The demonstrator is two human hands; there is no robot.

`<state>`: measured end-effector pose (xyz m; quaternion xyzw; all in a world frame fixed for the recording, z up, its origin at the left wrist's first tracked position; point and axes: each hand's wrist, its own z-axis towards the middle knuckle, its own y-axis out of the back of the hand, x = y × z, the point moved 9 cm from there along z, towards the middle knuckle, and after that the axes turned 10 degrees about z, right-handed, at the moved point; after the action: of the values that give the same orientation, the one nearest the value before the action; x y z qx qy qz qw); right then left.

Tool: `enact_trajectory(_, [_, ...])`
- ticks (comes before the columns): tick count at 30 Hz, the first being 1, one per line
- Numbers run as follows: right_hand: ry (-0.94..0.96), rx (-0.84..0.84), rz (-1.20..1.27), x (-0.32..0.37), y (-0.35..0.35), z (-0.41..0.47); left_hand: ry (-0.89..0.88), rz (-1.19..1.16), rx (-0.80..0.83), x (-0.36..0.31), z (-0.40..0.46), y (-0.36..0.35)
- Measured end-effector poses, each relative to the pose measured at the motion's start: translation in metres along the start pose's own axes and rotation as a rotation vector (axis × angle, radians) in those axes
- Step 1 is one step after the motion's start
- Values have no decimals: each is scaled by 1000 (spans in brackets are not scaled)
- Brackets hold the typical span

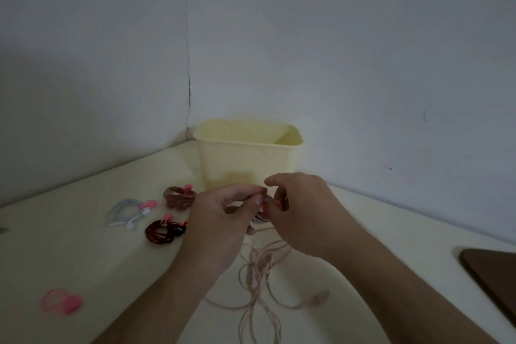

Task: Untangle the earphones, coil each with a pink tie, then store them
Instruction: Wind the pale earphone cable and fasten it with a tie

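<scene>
Nearest to the front edge of the desk (83, 232), loose loops of a pale pink earphone cable (259, 282) are lying slack on the cream surface, one end trailing off to the right in a small plug or earbud, too blurred to tell which. Toward the front left corner a pink tie (62, 301) is lying by itself, well apart from everything else. At the right edge a dark brown flat object (491, 274) is cutting into view.

Above the loose cable both hands are working close together, almost touching. The left hand (223, 220) is holding a small coiled part of the cable between thumb and curled fingers, and the right hand (301, 212) is pinching at the same coil, with something pink showing between its fingertips.

To the left of the hands three finished bundles are sitting near one another: a dark red coiled earphone (162, 232), a white coiled earphone (125, 212) and, farther back, a brown coiled earphone (178, 196), each carrying a pink tie.

Behind the hands, in the far corner where the two grey walls are meeting, a pale yellow plastic bin (248, 153) is standing upright, its mouth open.
</scene>
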<state>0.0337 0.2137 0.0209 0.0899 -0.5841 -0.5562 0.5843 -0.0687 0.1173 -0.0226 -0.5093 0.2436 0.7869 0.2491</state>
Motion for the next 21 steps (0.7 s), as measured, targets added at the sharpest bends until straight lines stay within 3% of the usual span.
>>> enact_trajectory(4, [-39, 67, -81, -5, -4, 1, -25, 39, 19, 0, 0, -3])
enact_trajectory(21, [-127, 70, 29, -20, -3, -1, -20, 24, 22, 1, 2, -2])
